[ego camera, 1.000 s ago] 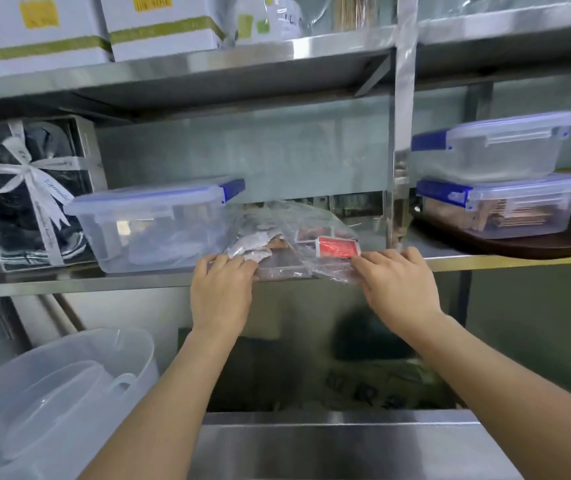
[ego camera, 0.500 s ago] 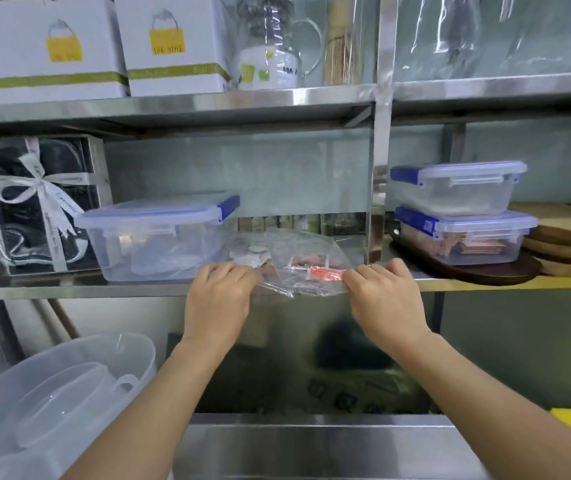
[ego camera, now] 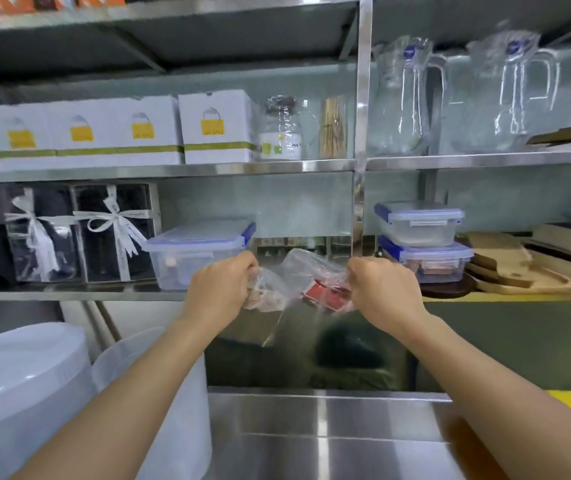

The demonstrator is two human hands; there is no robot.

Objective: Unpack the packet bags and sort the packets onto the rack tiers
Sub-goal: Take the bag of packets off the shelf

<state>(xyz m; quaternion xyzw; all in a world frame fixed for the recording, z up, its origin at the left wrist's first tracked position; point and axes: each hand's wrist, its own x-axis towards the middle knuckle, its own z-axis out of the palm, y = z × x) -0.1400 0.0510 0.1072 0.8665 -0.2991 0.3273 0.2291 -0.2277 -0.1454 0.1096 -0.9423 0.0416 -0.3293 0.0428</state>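
A clear plastic packet bag [ego camera: 306, 271] hangs in the air just in front of the lower rack tier [ego camera: 69, 295]. Inside it lie a red packet [ego camera: 327, 294] on the right and pale, brownish packets [ego camera: 261, 299] on the left. My left hand [ego camera: 223, 291] grips the bag's left end and my right hand [ego camera: 382, 292] grips its right end. The bag stretches between the two fists, its contents sagging below them. The tier above [ego camera: 173, 169] carries boxes and jars.
A blue-lidded clear box [ego camera: 197, 258] stands left of the bag; two stacked lidded boxes [ego camera: 422, 247] sit right of the rack post [ego camera: 358, 209]. Wooden boards [ego camera: 519, 271] lie far right. White tubs [ego camera: 35, 393] stand lower left; a steel counter [ego camera: 329, 438] lies below.
Both hands have closed on the bag's ends and lifted it off the lower tier toward me. The view has tilted up and pulled back, showing more of the upper tiers.
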